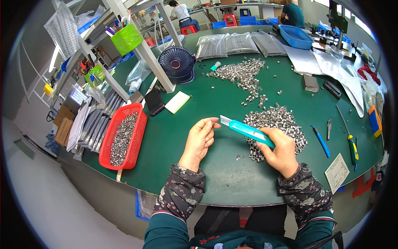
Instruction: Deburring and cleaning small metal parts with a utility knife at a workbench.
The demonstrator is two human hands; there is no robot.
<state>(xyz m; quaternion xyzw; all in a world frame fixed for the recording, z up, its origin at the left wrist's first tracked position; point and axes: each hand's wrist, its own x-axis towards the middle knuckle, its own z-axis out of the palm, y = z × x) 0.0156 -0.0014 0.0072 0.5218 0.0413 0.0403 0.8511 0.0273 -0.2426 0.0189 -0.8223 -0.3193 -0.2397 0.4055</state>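
My right hand is wrapped round a turquoise utility knife, its blade out and pointing left. Just left of the blade tip, my left hand is closed in a pinch on a small metal ring, mostly hidden by the fingertips. Under and beyond the knife lies a heap of small silver metal rings, and the right hand is over its near side. A few tiny scraps lie on the green table between my forearms.
A red basket of metal parts stands left, near a phone, notepad and fan. Farther back lie more loose rings and bagged parts. A blue-handled tool and screwdriver lie right.
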